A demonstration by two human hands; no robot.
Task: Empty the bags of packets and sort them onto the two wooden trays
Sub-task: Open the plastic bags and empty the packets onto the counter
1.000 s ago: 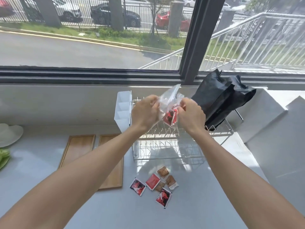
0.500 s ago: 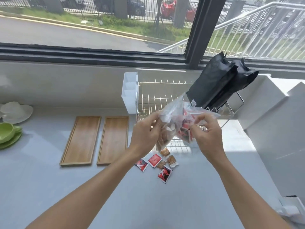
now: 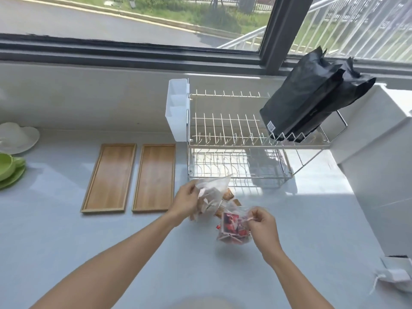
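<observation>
Since the earlier frames both hands have dropped from rack height to just above the counter (image 3: 66,237), and the single bundle they shared is now split into two bags. At far left sit a white dish (image 3: 19,137) and a green cup (image 3: 6,162). Left of centre, two wooden trays (image 3: 109,177) (image 3: 153,177) lie side by side, both bare. At centre, the left hand (image 3: 185,200) is closed on a clear bag (image 3: 211,195) of brown packets. Loose packets (image 3: 228,194) lie on the counter between the bags. Right of centre, the right hand (image 3: 262,224) pinches the top of a clear bag (image 3: 233,227) of red packets. Behind stands a wire rack (image 3: 234,139), with black bags (image 3: 312,97) at upper right.
</observation>
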